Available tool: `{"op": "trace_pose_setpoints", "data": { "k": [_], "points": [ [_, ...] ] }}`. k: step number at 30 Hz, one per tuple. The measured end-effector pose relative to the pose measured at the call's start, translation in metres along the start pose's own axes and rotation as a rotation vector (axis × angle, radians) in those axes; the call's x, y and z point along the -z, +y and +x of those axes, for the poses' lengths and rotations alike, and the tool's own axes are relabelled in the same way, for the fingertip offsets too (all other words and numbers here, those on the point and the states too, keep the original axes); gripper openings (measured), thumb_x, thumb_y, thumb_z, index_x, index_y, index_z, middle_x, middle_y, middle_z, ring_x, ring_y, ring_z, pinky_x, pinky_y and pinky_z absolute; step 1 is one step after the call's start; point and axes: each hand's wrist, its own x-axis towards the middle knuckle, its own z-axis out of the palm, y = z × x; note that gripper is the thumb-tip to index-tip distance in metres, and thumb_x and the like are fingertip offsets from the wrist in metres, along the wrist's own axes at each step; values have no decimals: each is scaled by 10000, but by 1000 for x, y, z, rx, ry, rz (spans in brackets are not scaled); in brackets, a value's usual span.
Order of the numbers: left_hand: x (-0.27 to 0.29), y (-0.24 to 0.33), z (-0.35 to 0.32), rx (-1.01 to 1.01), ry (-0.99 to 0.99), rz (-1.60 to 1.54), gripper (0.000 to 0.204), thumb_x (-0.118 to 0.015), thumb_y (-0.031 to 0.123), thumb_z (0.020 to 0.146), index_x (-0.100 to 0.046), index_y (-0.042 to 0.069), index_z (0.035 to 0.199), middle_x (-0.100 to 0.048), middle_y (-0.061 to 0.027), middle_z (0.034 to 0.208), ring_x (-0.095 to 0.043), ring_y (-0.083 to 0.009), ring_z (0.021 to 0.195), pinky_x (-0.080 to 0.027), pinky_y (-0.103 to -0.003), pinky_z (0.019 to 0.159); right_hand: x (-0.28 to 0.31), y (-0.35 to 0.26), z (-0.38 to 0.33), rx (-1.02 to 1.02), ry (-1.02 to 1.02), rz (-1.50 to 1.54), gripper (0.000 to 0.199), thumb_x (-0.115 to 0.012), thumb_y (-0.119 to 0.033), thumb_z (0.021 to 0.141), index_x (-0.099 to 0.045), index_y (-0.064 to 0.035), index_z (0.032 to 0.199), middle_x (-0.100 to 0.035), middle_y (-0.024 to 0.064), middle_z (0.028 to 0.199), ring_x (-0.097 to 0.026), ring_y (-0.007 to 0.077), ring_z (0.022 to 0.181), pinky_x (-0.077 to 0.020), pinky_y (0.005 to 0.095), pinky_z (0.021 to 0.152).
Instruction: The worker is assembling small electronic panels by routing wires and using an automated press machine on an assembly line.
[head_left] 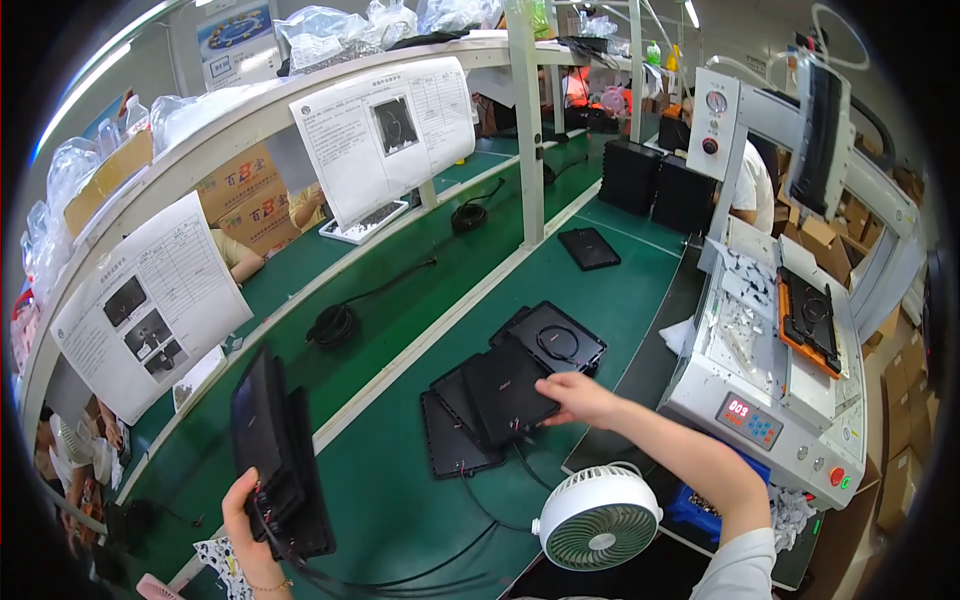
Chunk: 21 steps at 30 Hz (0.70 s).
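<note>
My left hand (246,530) is closed around a few flat black panels (262,425), tilted nearly upright, with thin wires and cables trailing from their lower end. At the centre, my right hand (582,398) pinches the right edge of another black panel (506,388). That panel lies over or just above a loose pile, and whether it touches cannot be made out. Under it to the left, a black panel (450,440) shows its ribbed edge. Behind it is a panel with a coiled black cable (557,343) on top.
A white fan (600,522) stands near my right forearm. At the right is a press machine (750,400) with an orange fixture (808,322). Coiled cables (332,324) lie on the green conveyor (400,300). One panel (588,249) and tall black stacks (630,185) are farther back.
</note>
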Motion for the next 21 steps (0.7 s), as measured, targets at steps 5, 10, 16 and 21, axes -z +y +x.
{"op": "trace_pose_setpoints", "data": {
  "k": [5, 10, 16, 21],
  "points": [
    [24, 8, -26, -459, -377, 566, 456, -635, 79, 851, -523, 6, 1287, -573, -62, 1206, -559, -174, 1088, -421, -288, 994, 12, -49, -33, 104, 102, 132, 349, -535, -371, 1001, -594, -41, 1098, -687, 74, 991, -697, 192, 836, -566, 300, 751],
    [9, -46, -7, 136, -490, 93, 274, -618, 71, 871, -622, 16, 1139, -640, -79, 1037, -617, -168, 938, -504, -299, 880, 12, -82, -72, 206, 148, 319, 298, -548, -335, 1001, -590, -50, 1076, -684, 76, 947, -682, 171, 802, -552, 269, 705],
    [-109, -132, 20, 758, -596, 25, 339, -758, 36, 799, -576, -10, 1082, -688, -104, 933, -689, -211, 813, -580, -352, 710, 20, -83, -118, 286, 201, 329, 287, -542, -331, 1004, -600, -72, 1113, -685, 52, 970, -672, 149, 802, -544, 271, 689],
    [-172, -172, 21, 590, -617, 120, 470, -794, 32, 764, -519, -76, 1129, -657, -162, 1022, -683, -256, 844, -594, -393, 737, 28, -73, -148, 291, 246, 252, 324, -544, -347, 1003, -586, -45, 1114, -661, 53, 976, -666, 145, 841, -560, 287, 734]
  ]
}}
